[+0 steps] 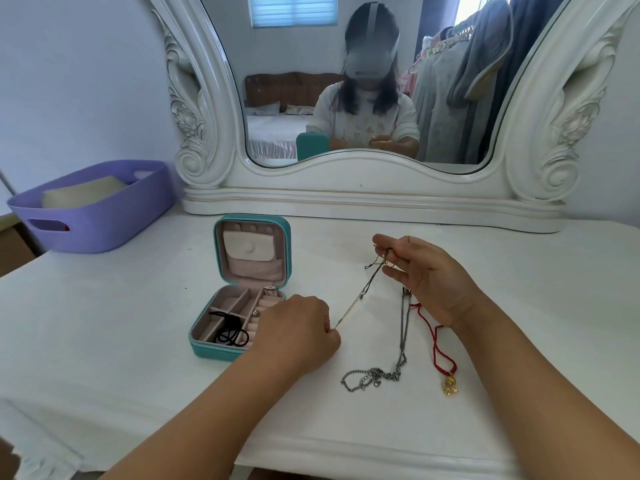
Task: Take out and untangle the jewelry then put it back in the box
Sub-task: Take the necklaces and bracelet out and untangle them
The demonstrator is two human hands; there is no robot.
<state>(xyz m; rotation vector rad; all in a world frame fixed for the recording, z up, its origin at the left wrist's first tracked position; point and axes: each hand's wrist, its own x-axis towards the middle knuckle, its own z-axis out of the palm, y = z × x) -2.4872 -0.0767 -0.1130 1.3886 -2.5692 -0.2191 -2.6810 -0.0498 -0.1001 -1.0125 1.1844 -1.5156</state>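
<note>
A thin corded bracelet is stretched taut between my hands above the white table. My left hand pinches its lower, pale end. My right hand pinches its dark upper end between thumb and fingertips. A silver chain necklace hangs from under my right hand and trails onto the table. Beside it lies a red cord with a gold charm. The teal jewelry box stands open to the left, with a black hair tie and small pieces in its compartments.
A large white-framed mirror stands at the back of the table. A purple plastic basket sits at the far left. The table's front edge runs just below my forearms.
</note>
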